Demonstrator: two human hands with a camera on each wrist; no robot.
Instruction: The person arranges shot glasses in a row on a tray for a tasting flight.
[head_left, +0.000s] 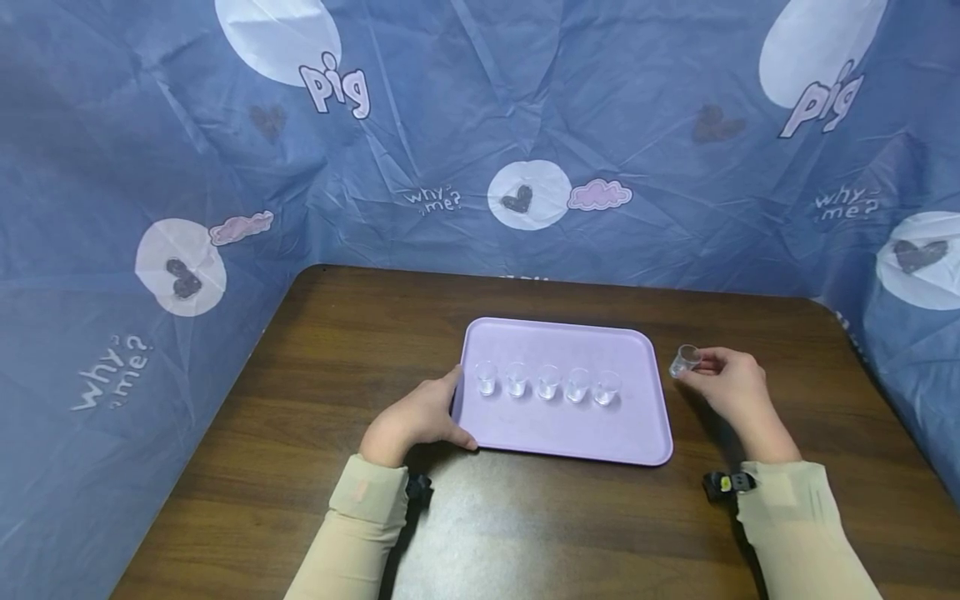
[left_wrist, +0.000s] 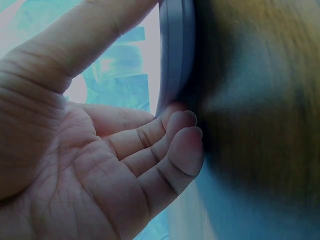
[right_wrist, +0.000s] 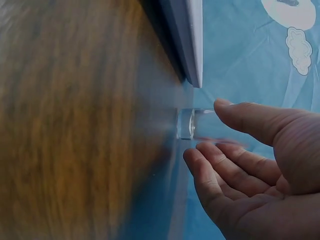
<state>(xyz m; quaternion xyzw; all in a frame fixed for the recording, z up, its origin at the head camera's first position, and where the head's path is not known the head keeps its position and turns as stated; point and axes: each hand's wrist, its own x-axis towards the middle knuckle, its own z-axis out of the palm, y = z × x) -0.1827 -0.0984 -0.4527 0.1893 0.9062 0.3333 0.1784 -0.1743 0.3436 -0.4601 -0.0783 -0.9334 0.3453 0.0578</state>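
Observation:
A row of several small clear shot glasses (head_left: 548, 382) stands upright on a lilac tray (head_left: 555, 437). My left hand (head_left: 418, 417) holds the tray's near left corner, its fingers along the left edge and its thumb at the front edge. In the left wrist view the bent fingertips (left_wrist: 186, 150) meet the tray's rim (left_wrist: 175, 50). Right of the tray, my right hand (head_left: 731, 387) pinches another shot glass (head_left: 684, 362) between thumb and fingers. This glass is upright; whether its base touches the table I cannot tell.
A brown wooden table (head_left: 300, 492) carries the tray. Blue printed cloth (head_left: 420, 125) hangs behind the table and along its left and right sides. The tray's right edge (right_wrist: 195, 45) lies close to the held glass.

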